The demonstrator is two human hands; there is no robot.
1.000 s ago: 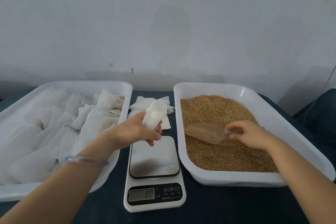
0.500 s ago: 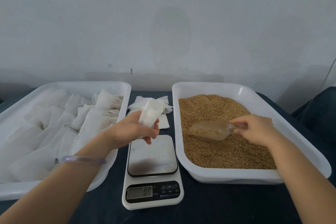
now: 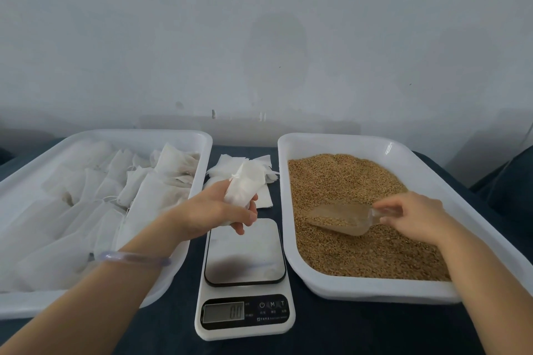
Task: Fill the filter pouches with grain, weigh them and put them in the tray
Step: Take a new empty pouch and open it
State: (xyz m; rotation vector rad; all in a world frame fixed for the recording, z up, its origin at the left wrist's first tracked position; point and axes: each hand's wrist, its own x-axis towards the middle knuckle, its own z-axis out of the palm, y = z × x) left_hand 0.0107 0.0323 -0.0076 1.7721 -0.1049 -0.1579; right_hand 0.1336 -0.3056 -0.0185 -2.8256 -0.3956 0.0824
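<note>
Pouch (image 3: 245, 185) aslant, upper end rightward

On the white plastic kitchen scale (image 3: 245, 337) nearest me, the small grey display (image 3: 223, 312) at the near left reads zeros, seemingly 0.0. Right of it, on the black control strip (image 3: 251, 325), the round buttons (image 3: 272, 304) carry a power sign, M and T; the tiny print beneath is too blurred to read

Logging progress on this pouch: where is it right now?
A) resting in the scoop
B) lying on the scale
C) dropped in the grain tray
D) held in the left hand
D: the left hand grips the pouch in the air over the far edge of the scale, while the right hand holds the scoop in the grain tray.
</note>
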